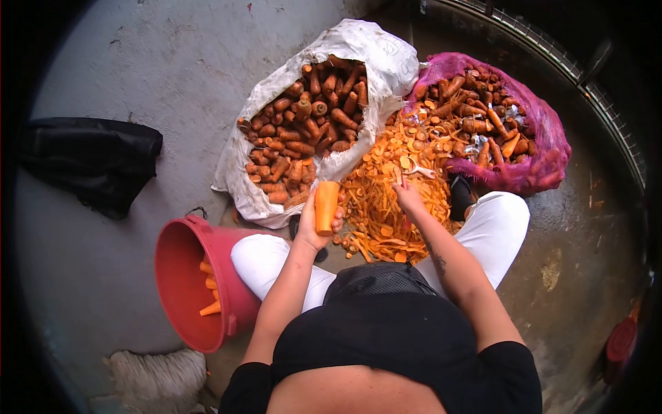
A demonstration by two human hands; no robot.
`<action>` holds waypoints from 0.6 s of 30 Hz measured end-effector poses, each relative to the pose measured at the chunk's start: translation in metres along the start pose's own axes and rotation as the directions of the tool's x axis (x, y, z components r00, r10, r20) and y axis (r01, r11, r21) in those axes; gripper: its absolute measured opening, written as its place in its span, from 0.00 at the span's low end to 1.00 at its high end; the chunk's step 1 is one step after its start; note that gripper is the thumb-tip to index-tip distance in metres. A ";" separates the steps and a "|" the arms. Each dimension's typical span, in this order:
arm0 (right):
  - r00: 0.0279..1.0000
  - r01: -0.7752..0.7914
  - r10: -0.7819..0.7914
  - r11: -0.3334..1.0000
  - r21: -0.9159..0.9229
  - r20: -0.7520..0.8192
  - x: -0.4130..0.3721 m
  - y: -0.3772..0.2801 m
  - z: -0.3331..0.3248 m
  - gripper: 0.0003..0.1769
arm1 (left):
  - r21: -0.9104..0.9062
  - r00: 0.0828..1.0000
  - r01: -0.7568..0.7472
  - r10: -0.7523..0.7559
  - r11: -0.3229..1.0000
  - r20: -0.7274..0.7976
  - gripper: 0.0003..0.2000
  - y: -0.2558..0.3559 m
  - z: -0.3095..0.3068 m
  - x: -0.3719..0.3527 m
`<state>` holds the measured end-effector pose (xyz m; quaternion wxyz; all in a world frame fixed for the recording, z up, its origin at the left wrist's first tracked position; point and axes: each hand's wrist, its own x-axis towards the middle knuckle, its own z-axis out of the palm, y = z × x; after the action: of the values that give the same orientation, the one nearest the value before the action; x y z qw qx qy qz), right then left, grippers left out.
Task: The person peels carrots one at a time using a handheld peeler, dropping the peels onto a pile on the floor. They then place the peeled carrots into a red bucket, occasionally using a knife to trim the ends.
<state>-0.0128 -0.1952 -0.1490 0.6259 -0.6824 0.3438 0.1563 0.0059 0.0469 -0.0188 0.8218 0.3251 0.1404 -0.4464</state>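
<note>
My left hand (318, 217) is wrapped round a thick peeled carrot (327, 208), held upright beside the white sack (238, 162) of unpeeled carrots (302, 131). Over the heap of orange peelings (386, 200), my right hand (408, 193) is closed on a white peeler (418, 168), whose head points away from me. The peeler and the carrot are apart. Several peeled carrots (211, 283) lie inside the red bucket (238, 269), which is tipped on its side at my left.
A pink mesh sack (548, 148) with carrots stands beyond the peelings on the right. Black cloth (93, 162) lies at the far left. A pale shaggy cloth (158, 379) is near the bucket. A red object (621, 340) sits at the lower right edge.
</note>
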 end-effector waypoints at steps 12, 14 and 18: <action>0.951 0.303 -0.242 0.610 -0.732 0.192 0.031 0.028 0.005 0.22 | 0.014 0.981 -0.053 0.055 0.999 -0.184 0.28 -0.003 -0.023 0.018; 0.933 0.317 -0.311 0.479 -0.818 0.179 0.038 0.023 0.007 0.26 | 0.082 0.961 -0.053 0.073 0.995 -0.266 0.28 -0.005 -0.020 0.022; 0.871 0.227 -0.485 0.530 -0.817 -0.072 0.075 0.026 -0.005 0.28 | 0.171 0.939 0.007 0.052 0.985 -0.340 0.27 -0.006 -0.040 0.031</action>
<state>0.0224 -0.2201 -0.2161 0.2223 -0.9568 0.1788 0.0560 0.0205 0.0506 -0.0673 0.7591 0.4683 0.2390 -0.3839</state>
